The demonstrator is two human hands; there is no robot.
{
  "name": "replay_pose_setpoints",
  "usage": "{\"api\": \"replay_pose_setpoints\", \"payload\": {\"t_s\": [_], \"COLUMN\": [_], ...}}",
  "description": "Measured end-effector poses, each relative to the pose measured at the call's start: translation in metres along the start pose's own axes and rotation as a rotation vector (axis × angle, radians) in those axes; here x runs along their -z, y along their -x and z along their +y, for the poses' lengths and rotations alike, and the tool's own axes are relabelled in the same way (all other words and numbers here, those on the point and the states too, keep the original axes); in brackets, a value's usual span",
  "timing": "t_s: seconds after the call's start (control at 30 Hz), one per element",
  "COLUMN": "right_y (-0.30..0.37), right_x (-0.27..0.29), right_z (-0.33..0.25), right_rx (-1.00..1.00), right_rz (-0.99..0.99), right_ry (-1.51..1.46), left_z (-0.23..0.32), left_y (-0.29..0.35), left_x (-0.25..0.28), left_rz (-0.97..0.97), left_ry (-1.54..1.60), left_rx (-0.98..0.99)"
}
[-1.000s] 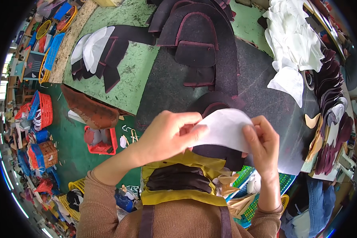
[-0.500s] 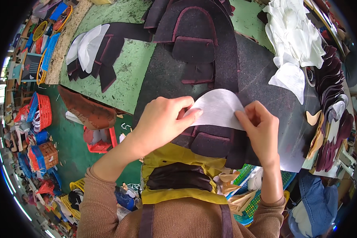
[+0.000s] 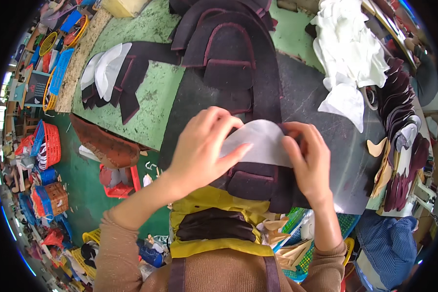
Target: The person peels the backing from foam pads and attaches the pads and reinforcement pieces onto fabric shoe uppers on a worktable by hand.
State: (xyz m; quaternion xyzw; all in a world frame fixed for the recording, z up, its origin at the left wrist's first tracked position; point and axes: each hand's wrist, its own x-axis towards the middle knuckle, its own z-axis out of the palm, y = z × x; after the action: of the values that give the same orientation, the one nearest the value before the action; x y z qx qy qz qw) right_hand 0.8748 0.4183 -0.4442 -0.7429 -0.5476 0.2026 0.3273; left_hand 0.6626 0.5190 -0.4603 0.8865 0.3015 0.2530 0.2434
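A white half-moon piece of thin material (image 3: 264, 146) lies over a dark, maroon-edged U-shaped piece (image 3: 264, 68) at the middle of the dark work mat. At its left end my left hand (image 3: 202, 146) grips it, thumb on top and fingers round the far edge. My right hand (image 3: 310, 158) holds the opposite end with curled fingers, the thumb along the edge. What lies under the white piece between my hands is hidden. Just below it shows a dark rounded flap (image 3: 250, 184).
More dark pieces with white half-moons (image 3: 113, 68) lie on the green board to the left. A heap of white pieces (image 3: 348, 44) is at the far right, beside stacked dark pieces (image 3: 396, 112). A yellow pouch (image 3: 219, 248) hangs at my waist, with a green basket (image 3: 304, 263) beside it.
The white piece has come down flatter onto the dark piece, its far edge lower in view. My left fingers have spread wider, and my right fingers have moved round its far edge.
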Motion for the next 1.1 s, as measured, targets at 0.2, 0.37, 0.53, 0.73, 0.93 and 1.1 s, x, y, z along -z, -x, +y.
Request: {"api": "replay_pose_setpoints", "payload": {"t_s": [0.2, 0.37, 0.53, 0.73, 0.93, 1.1], "right_y": [-0.005, 0.013, 0.037, 0.044, 0.058, 0.059], "right_x": [0.009, 0.027, 0.038, 0.052, 0.075, 0.131], "right_z": [0.003, -0.006, -0.009, 0.015, 0.051, 0.083], "right_rx": [-0.008, -0.099, -0.108, -0.18, -0.397, -0.074], "right_rz": [0.006, -0.054, 0.079, -0.189, -0.179, -0.292], "right_ry": [-0.386, -0.647, -0.938, -0.877, -1.209, -0.512], "left_z": [0.021, 0.041, 0.065, 0.083, 0.121, 0.14], "left_y": [-0.022, -0.027, -0.032, -0.035, -0.046, -0.055], "left_x": [-0.011, -0.012, -0.018, -0.039, -0.064, -0.094], "left_rz": [0.048, 0.058, 0.19, 0.124, -0.026, -0.033], "left_ry": [0.311, 0.56, 0.546, 0.583, 0.72, 0.674], "left_rx": [0.071, 0.106, -0.096, -0.294, -0.093, -0.031]}}
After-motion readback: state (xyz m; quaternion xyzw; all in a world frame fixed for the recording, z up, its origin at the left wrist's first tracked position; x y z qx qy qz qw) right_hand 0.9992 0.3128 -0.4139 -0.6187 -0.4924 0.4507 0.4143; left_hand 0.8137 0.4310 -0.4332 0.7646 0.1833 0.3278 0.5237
